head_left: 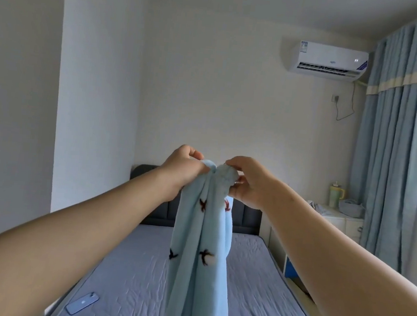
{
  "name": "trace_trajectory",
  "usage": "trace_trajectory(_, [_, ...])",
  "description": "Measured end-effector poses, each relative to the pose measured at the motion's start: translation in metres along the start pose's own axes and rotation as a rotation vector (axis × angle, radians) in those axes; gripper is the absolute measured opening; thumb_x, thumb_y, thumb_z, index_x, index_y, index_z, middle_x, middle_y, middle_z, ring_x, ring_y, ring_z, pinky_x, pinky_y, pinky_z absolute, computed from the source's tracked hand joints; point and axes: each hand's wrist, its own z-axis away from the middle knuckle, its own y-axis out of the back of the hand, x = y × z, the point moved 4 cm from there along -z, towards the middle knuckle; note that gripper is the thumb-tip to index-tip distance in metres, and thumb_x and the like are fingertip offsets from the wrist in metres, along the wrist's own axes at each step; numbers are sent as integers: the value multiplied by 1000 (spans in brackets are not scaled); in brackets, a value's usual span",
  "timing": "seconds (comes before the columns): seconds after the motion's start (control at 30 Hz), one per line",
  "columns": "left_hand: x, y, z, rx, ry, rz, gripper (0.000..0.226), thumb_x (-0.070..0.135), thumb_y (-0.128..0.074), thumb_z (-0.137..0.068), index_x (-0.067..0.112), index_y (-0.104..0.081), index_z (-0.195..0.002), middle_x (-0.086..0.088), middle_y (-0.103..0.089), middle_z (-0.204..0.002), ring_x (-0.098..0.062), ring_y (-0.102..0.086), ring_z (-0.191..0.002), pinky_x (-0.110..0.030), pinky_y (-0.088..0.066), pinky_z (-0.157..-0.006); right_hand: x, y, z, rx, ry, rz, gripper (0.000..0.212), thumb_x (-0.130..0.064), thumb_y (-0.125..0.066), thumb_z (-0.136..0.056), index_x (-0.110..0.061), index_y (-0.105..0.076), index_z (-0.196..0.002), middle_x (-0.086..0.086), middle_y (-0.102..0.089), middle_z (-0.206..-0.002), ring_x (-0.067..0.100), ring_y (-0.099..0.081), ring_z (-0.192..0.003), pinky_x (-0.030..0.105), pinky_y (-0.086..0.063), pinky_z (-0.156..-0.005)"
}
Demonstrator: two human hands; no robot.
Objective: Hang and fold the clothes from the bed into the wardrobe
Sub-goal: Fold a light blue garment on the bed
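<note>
Both arms are stretched forward and raised, so that the light blue garment (201, 246) with small dark birds hangs free in the air above the bed (128, 264). It is held high for a reason, I think: the cloth can fall straight by its own weight, and the person can find its shape before folding it or putting it on a hanger.

The left hand (183, 167) has its fingers curled round the bunched top edge of the garment. The right hand (248, 184) is just beside it and pinches the same edge between thumb and fingers. The two hands almost touch, so the cloth is gathered into one narrow column and not spread wide. It looks as if the person searches for a collar, a waistband or a corner, but I cannot tell which part this edge is, nor what kind of garment it is.

The lower end of the garment leaves the picture at the bottom, so I cannot say if it touches the mattress. No other clothes show on the visible part of the bed — only a phone (82, 303) lies near its left edge, well apart from the cloth. The wardrobe is not in view; in my judgement the next move needs the hands to separate along the edge and open the garment.
</note>
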Motion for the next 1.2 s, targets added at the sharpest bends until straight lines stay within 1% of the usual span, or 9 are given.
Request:
trace_trajectory(0.23, [2,17,10,-4,7,77,24,0,-58,-85,17,-45,-75,-4,-49,-80,-19,-50,-75,-28,-43,-66,5,-8,8,-126,248,217,46,19,-29,-84,-7,-66,-81,15,-65,-88,23,-66,-75,26,-58,-64])
trace_trajectory(0.37, [6,21,14,-101,15,225,31,-3,-56,-87,16,-38,-71,-2,-45,-69,-14,-45,-63,-23,-41,-58,7,-10,18,-143,537,718,44,7,-49,-82,-34,-62,-92,-1,-56,-101,13,-57,-89,14,-50,-75])
trace_trajectory(0.5, [3,18,20,-149,50,281,23,4,-55,-89,16,-43,-74,-3,-49,-72,-14,-51,-64,-24,-44,-58,10,-7,19,-12,587,1031,28,-17,-58,-83,-33,-54,-105,-9,-47,-115,23,-40,-115,42,-35,-102])
trace_trajectory(0.57, [3,16,23,-201,91,380,14,22,-57,-88,12,-50,-83,-4,-52,-76,-13,-55,-61,-25,-45,-59,9,-9,21,24,638,1056,16,-18,-58,-83,-28,-49,-92,-14,-49,-89,23,-45,-99,40,-37,-93])
trace_trajectory(0.63, [3,15,24,-298,86,397,61,44,-64,-75,0,-47,-115,-5,-55,-89,-12,-58,-66,-26,-48,-64,9,-10,21,71,679,1074,18,-17,-57,-82,-25,-41,-79,-13,-44,-71,21,-43,-81,35,-36,-79])
trace_trajectory(0.7, [2,12,26,-364,-4,217,76,48,-76,-60,8,-44,-117,-3,-57,-101,-12,-60,-86,-27,-48,-76,11,-11,19,65,657,1028,25,-17,-56,-83,-28,-36,-72,-9,-44,-66,19,-43,-71,34,-36,-69])
trace_trajectory(0.77, [0,11,27,-364,-82,40,58,36,-79,-59,20,-44,-103,1,-56,-103,-11,-55,-96,-26,-43,-83,12,-13,18,27,641,1020,28,-17,-56,-84,-28,-34,-70,-8,-44,-65,13,-40,-61,31,-34,-58])
trace_trajectory(0.97, [-12,17,20,-209,-92,-44,36,-12,-60,-70,17,-44,-85,2,-50,-72,-11,-45,-73,-24,-36,-62,9,-17,20,-38,671,1008,29,-29,-71,-77,-31,-43,-71,-14,-52,-70,3,-45,-57,9,-34,-44])
trace_trajectory(1.2, [-26,47,8,21,-126,-99,35,-10,-54,-72,21,-42,-83,-1,-53,-93,-21,-52,-106,-30,-44,-82,30,22,15,-176,322,1506,35,-53,-72,-70,-23,-56,-67,-11,-51,-60,10,-50,-66,21,-34,-65])
